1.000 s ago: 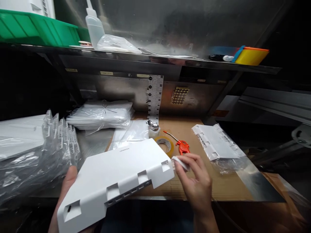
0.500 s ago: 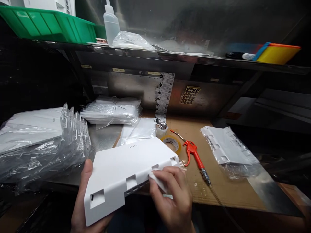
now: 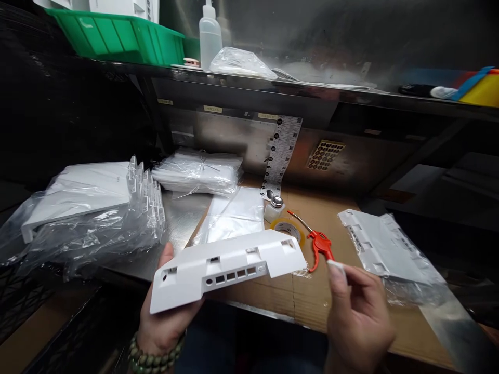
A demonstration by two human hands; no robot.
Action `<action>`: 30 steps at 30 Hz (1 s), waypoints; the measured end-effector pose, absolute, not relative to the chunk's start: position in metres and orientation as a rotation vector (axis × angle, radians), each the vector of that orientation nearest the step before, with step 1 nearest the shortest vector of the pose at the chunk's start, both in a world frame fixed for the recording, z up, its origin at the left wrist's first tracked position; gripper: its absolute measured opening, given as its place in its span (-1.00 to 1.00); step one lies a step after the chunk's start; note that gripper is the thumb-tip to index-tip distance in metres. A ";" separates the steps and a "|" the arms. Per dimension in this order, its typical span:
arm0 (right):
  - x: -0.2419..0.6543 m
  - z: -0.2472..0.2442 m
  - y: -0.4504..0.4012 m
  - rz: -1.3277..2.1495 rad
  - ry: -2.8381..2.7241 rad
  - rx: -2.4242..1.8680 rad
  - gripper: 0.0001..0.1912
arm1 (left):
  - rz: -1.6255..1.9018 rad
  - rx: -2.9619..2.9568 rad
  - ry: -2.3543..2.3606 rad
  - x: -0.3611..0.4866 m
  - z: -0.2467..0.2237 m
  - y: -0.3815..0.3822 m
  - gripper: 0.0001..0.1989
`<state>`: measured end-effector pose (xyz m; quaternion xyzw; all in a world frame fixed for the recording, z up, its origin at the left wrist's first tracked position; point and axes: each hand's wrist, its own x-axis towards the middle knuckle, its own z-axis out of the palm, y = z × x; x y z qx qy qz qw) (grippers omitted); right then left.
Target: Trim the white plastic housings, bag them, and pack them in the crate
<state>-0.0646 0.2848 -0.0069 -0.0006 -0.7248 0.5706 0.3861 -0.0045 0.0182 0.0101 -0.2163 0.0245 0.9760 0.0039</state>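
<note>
My left hand (image 3: 167,311), with a bead bracelet at the wrist, grips the left end of a white plastic router housing (image 3: 234,254). The housing is tilted so its edge with a row of port openings and square cutouts faces me. My right hand (image 3: 358,306) is apart from it on the right, pinching a small white cloth (image 3: 337,267) between thumb and fingers; most of the cloth is hidden. Just behind that hand lies a red air blow gun (image 3: 320,244). A roll of tape (image 3: 290,228) and a small bottle with a metal top (image 3: 274,208) stand beyond the housing.
Bagged white housings (image 3: 89,192) are stacked at left, and one bagged housing (image 3: 390,244) lies right. Plastic bags (image 3: 198,171) are piled behind. The shelf (image 3: 241,85) above holds a green bin (image 3: 120,39) and a squeeze bottle (image 3: 210,39). Cardboard (image 3: 312,306) covers the bench.
My right hand has moved off the housing to the right, still with the white cloth. The housing has been tilted so its ports now face me. The camera view has shifted left.
</note>
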 end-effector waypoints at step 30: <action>-0.088 -0.124 0.338 1.792 -2.208 -0.509 -0.33 | 2.995 -0.113 -0.120 0.002 0.008 0.013 -0.06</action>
